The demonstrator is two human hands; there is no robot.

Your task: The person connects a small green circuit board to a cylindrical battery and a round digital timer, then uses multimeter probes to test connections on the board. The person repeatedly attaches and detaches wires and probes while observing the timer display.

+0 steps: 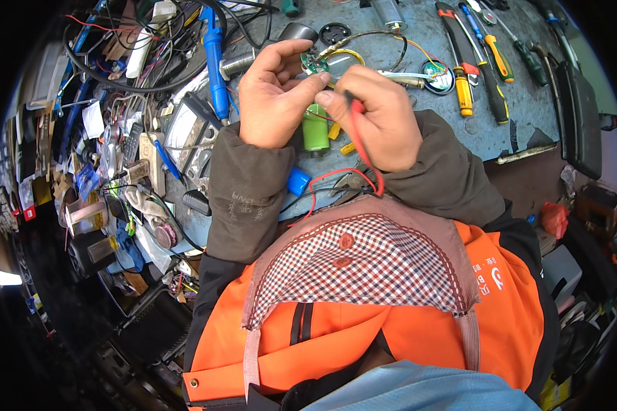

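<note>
**Both hands pinched close together over a small green circuit board**

Through the head camera I have the left hand with its thumb and fingers curled in, pinching a small green circuit board by its edge. The right hand is closed too, thumb against bent fingers, gripping a red lead that runs down from it toward the apron. I can't tell what the tip of the lead touches, because the right fingers cover it.

Both forearms rise from below in dark sleeves and angle inward, so the fingertips nearly meet above the worktop. The left palm faces the right hand, whose back is turned up toward me.

Just below the gap between the hands stands a green cylinder, partly hidden by the fingers. A blue piece lies nearer the body, beside the left sleeve. Beyond the left hand I see a blue-handled tool; past the right hand are a round board and a yellow screwdriver. Tangled cables and clutter crowd the left side.
</note>
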